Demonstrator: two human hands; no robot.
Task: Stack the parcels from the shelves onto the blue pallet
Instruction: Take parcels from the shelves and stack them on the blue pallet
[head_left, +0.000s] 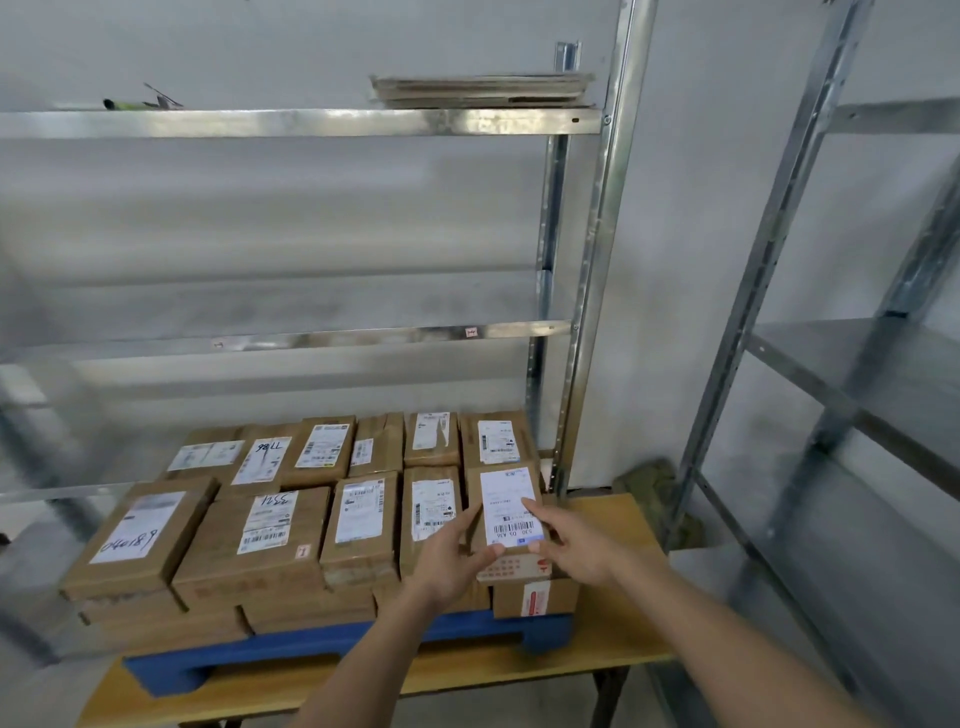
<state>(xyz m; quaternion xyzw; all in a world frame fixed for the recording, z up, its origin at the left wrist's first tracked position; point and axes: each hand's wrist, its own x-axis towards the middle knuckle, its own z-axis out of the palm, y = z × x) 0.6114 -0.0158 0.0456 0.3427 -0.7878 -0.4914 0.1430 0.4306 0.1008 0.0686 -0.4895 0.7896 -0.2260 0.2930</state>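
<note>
A blue pallet (291, 649) lies on a wooden table (613, 525) and carries several brown cardboard parcels in stacked rows. At the pallet's front right corner sits a small brown parcel (511, 512) with a white barcode label on top. My left hand (454, 558) grips its left side, thumb curled along the near edge. My right hand (576, 543) holds its right side, fingers lying across the label. The parcel rests on top of another box with a red and white sticker (535, 597).
Metal shelving (311, 332) rises behind the pallet, its middle shelf bare. Flattened cardboard (483, 91) lies on the top shelf. A second metal rack (852, 374) stands at the right. A dark green bundle (652, 486) sits on the floor by the upright.
</note>
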